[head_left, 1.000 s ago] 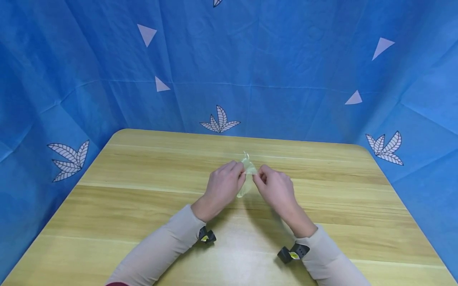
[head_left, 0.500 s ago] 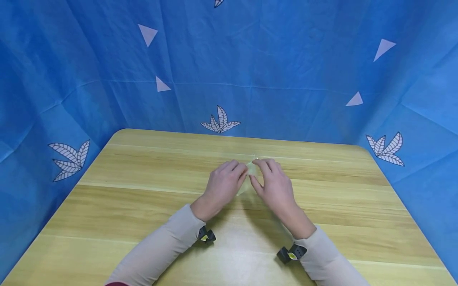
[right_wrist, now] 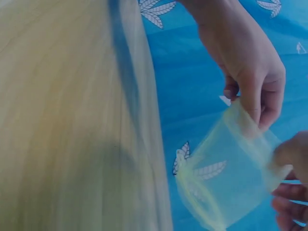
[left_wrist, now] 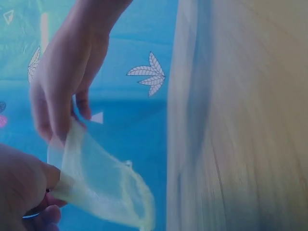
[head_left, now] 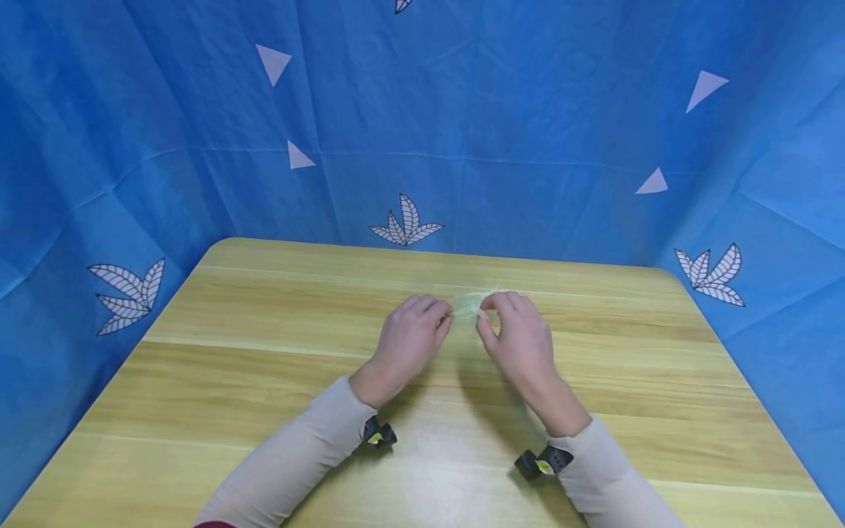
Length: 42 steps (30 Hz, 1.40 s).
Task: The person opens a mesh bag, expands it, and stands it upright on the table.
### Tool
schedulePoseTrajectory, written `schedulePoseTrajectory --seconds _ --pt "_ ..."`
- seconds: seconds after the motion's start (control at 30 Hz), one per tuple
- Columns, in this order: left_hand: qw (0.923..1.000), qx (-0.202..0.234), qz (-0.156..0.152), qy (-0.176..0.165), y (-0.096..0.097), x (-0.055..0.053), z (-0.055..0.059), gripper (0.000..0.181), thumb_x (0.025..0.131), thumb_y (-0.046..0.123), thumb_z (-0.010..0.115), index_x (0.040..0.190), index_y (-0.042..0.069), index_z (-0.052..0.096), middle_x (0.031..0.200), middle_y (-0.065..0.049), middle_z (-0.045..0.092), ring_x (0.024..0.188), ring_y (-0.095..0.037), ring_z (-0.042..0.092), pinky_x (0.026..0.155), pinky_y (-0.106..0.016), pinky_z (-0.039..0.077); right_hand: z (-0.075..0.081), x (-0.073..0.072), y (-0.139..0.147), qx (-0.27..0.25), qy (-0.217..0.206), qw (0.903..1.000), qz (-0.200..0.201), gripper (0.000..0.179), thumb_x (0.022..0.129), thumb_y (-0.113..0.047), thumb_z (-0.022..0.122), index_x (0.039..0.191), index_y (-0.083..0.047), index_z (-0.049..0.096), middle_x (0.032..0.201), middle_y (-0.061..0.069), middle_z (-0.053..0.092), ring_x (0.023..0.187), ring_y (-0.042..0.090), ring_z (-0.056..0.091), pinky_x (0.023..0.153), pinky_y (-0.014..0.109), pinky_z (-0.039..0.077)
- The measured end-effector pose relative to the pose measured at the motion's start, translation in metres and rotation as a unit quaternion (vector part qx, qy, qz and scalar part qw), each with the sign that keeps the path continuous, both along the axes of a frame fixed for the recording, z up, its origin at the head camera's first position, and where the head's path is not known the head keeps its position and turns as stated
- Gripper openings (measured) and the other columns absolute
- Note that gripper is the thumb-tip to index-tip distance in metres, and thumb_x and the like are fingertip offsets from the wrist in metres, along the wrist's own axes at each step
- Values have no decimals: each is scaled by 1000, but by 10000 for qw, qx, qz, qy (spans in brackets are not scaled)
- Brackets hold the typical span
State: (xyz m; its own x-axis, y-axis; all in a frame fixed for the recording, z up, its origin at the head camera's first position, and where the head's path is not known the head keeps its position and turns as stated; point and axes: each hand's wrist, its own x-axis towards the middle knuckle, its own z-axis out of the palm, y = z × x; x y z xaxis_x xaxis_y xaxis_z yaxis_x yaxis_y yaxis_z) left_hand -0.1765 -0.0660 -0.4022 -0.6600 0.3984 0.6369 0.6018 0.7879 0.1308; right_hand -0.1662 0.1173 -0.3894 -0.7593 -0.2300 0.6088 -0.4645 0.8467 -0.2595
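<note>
A sheer pale yellow-green organza pouch (head_left: 467, 303) is stretched between my two hands above the table. My left hand (head_left: 408, 337) pinches one side of it between thumb and fingers. On the other side, my right hand (head_left: 520, 337) pinches its edge, and thin string ends stick up behind the fingers. In the left wrist view the pouch (left_wrist: 103, 178) spreads out thin, with a gathered band at its far end. The right wrist view shows the pouch (right_wrist: 231, 168) see-through, the leaf print visible behind it.
The wood-grain table (head_left: 264, 315) lies beneath both hands. A blue curtain (head_left: 541, 147) with leaf and triangle prints stands behind it and along the sides. Small black cameras are strapped to the left wrist (head_left: 379, 433) and right wrist (head_left: 544, 462).
My right hand lifted its fingers, took a new pinch further along the pouch and moved right. The pouch has turned from hanging down to lying across between the hands. My left hand barely moved.
</note>
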Motion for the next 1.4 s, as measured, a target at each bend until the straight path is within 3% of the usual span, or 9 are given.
schedulePoseTrajectory --seconds 0.1,0.23,0.47,0.6,0.8,0.9,1.07,1.27,1.4 --pt "9996 -172 -83 196 -1 0 0 6 91 17 72 95 12 72 89 0 67 78 -15 59 68 -26 51 -1 0 -1 449 101 9983 356 21 86 -16 74 104 -8 68 104 9 64 96 32 58 80 48 46" --pt "9994 -180 -123 265 -1 0 0 10 91 20 71 97 12 70 92 -1 66 80 -17 60 69 -26 51 -2 0 -3 640 378 9957 553 13 86 -13 75 97 -8 71 93 6 68 85 29 64 74 44 50" --pt "9933 476 260 -1023 -2 -2 6 23 93 26 67 108 9 65 87 1 65 72 -14 58 57 -26 47 1 1 -2 26 249 9997 7 4 88 -11 72 89 -8 70 82 4 68 68 21 63 56 39 51" --pt "9861 886 158 -1395 -1 -2 8 20 95 22 65 109 8 62 89 -1 71 65 -11 60 56 -26 47 2 2 -2 -182 117 9998 -26 4 88 -11 71 89 -8 69 83 5 67 68 21 62 57 39 51" --pt "9843 1270 79 -1223 -1 -2 8 13 93 14 67 104 8 62 85 -2 71 62 -9 59 56 -25 45 -1 4 -9 -205 -195 9996 56 7 88 -13 72 89 -10 66 84 3 66 71 20 63 60 39 51" --pt "9897 1120 -44 -893 0 -2 7 10 93 14 68 101 9 64 81 -1 69 61 -10 59 55 -24 46 -3 5 -12 -91 -280 9994 172 13 89 -19 72 97 -9 66 87 5 67 75 21 63 62 39 52" --pt "9962 680 -414 -349 3 1 6 9 92 11 68 100 9 65 80 1 68 62 -10 60 53 -23 47 -5 5 -12 37 38 9991 413 13 90 -18 71 99 -8 69 87 4 67 76 21 63 63 37 53" --pt "9970 433 -550 -316 5 2 6 24 80 -1 68 102 7 63 72 4 62 58 -8 52 49 -20 40 -5 5 -11 59 143 9998 158 5 88 -10 71 86 -10 66 73 -1 62 59 14 55 49 31 45" --pt "9981 375 -248 -411 5 3 5 21 82 4 68 102 6 61 70 4 60 53 -8 49 45 -19 37 -5 6 -12 -13 73 9998 167 7 88 -10 70 86 -9 64 72 -1 60 56 13 52 48 30 43"
